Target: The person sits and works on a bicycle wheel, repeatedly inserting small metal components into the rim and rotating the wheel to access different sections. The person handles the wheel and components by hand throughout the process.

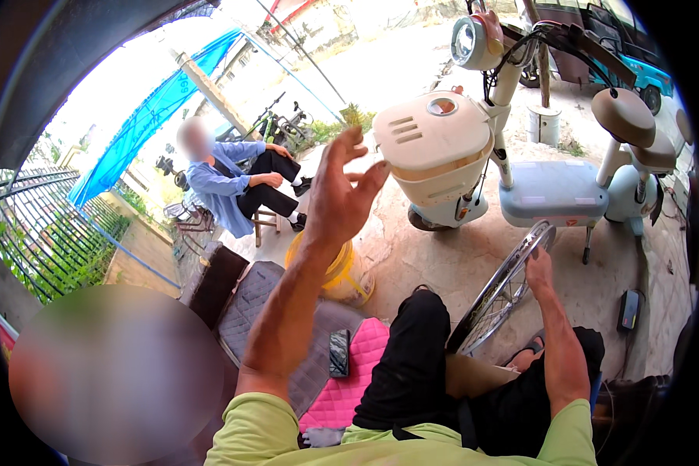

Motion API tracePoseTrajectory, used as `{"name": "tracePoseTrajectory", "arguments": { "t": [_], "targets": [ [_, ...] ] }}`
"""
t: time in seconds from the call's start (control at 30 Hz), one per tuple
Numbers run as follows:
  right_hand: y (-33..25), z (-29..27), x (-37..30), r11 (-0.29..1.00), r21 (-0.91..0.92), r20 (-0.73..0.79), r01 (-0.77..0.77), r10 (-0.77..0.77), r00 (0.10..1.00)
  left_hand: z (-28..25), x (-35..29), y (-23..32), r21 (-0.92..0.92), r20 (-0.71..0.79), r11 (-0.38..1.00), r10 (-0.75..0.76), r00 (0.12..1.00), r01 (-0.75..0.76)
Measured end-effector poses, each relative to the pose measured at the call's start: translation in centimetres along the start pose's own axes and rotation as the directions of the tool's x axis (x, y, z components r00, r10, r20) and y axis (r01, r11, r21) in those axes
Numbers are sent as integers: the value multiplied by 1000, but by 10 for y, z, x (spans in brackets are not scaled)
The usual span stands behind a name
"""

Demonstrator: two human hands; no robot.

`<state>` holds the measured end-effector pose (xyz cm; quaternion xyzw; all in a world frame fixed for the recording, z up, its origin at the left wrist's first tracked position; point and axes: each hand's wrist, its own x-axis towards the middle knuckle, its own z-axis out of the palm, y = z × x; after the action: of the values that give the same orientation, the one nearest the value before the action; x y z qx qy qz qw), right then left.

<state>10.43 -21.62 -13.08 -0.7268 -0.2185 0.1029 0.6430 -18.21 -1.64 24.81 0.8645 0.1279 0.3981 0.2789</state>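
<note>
Raised close to the camera, the left hand [338, 190] is empty, its thumb and fingers loosely bent and spread. Well apart from it, the right hand [540, 272] is clamped on the upper rim of a spoked wheel [485, 307], which stands tilted between the person's knees, in black trousers [414, 349]. Left of the wheel, past the left knee, a dark phone [339, 353] lies where a pink quilted mat [369, 353] meets a grey quilted mat [248, 299]. A yellow bucket [351, 283] stands farther to the wheel's left, partly hidden by the left forearm. Just beyond the wheel is a scooter [551, 190] with a pale blue footboard and a cream lidded basket [436, 147]. Right of the wheel, a small black box [631, 309] lies on the floor [575, 283]. Well beyond the wheel, to its left, another person [229, 175] in a blue shirt sits on a stool [268, 220]; bicycles [276, 120], a blue tarp [151, 116] and a metal fence [46, 229] show around them. Far beyond the wheel, to its right, is a blue vehicle [637, 78].
</note>
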Motion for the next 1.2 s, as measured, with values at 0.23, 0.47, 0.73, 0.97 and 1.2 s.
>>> {"name": "tracePoseTrajectory", "arguments": {
  "t": [0.23, 0.47, 0.73, 0.97, 1.2],
  "targets": [
    [-15, -7, -6, 986, 12, 57, -166, 165, 985, -2, 24, 21, 167, -44, 968, 195, 980, -185],
    [-16, -5, -6, 992, -5, 49, -125, 125, 991, -5, 50, 32, 315, -120, 878, 413, 903, -360],
    [-22, -7, -9, 991, -36, 42, -126, 128, 991, -1, 85, 53, 272, -186, 859, 489, 852, -434],
    [-13, -6, -4, 990, -41, 40, -136, 138, 990, 25, 62, 53, 63, -44, 947, 317, 947, -314],
    [-23, -5, -11, 992, -90, 36, -88, 91, 995, -9, 83, 48, 73, -246, 931, 365, 898, -358]
  ]
}}
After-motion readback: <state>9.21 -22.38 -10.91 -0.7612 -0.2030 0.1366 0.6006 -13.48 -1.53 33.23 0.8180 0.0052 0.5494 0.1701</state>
